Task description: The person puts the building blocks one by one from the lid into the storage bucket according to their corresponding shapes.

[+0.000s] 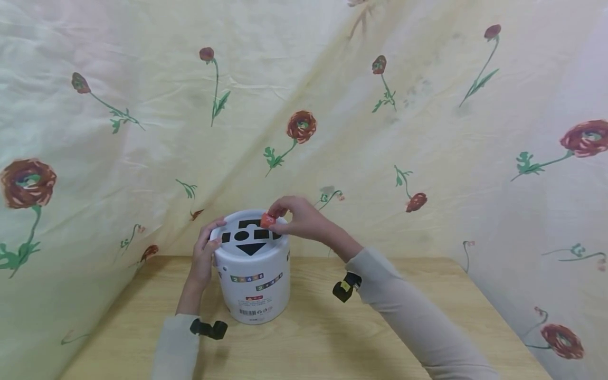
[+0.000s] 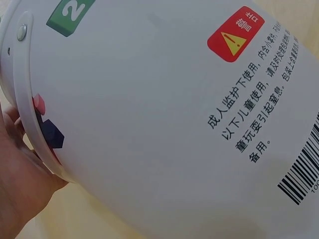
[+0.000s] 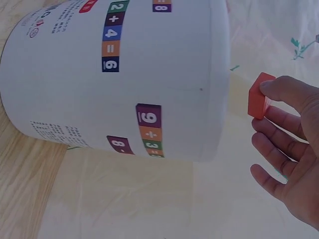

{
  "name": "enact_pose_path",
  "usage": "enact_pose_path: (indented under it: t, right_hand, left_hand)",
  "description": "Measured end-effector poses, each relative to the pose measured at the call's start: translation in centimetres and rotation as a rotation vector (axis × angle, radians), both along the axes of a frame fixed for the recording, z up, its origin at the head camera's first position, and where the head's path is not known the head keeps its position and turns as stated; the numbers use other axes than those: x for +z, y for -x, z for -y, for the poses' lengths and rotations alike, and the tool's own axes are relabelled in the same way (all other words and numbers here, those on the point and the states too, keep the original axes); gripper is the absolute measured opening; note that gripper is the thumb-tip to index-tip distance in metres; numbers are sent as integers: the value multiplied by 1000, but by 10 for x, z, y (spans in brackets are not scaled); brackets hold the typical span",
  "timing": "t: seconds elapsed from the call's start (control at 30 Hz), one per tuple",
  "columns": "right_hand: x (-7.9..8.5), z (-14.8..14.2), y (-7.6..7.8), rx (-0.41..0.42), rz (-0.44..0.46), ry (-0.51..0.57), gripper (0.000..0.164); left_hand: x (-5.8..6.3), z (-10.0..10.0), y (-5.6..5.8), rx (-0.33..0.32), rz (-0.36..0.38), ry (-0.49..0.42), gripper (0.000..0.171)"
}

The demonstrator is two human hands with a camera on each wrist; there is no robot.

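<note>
A white shape-sorter bucket (image 1: 254, 285) stands upright, its lid (image 1: 229, 248) cut with dark holes of several shapes. My left hand (image 1: 205, 252) grips its left rim, with the thumb near the lid's edge. In the left wrist view, that hand (image 2: 25, 184) is beside the bucket's white handle (image 2: 22, 79), its fingers partly hidden. Between thumb and fingers, my right hand (image 1: 304, 219) pinches a small red block (image 1: 268, 220) with a white mark, over the lid's right rear part. From the right wrist, the red block (image 3: 259, 96) appears apart from the bucket, its other fingers loosely bent.
The bucket is on a light wooden table (image 1: 380, 316). A flowered cloth (image 1: 304, 68) hangs behind and along both sides. Black wrist cameras are strapped at the left sleeve (image 1: 177, 338) and right sleeve (image 1: 399, 295).
</note>
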State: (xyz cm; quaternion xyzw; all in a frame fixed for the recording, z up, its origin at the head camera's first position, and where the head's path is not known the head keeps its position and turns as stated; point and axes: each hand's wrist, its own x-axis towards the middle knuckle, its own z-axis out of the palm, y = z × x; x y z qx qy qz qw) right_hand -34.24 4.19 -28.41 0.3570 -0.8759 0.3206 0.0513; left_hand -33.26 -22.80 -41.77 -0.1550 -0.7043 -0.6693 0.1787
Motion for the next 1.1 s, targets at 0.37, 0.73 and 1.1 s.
enact_pose_path:
  t: [0.37, 0.73, 1.1]
  right_hand:
    - [-16, 8, 5, -15, 36, -2, 31]
    - [-20, 19, 3, -39, 22, -69, 33]
    - [-24, 22, 4, -57, -30, -155, 34]
  left_hand:
    - [0, 1, 0, 1, 4, -2, 47]
    - [1, 1, 0, 3, 3, 3, 48]
    - [1, 0, 0, 3, 12, 2, 47]
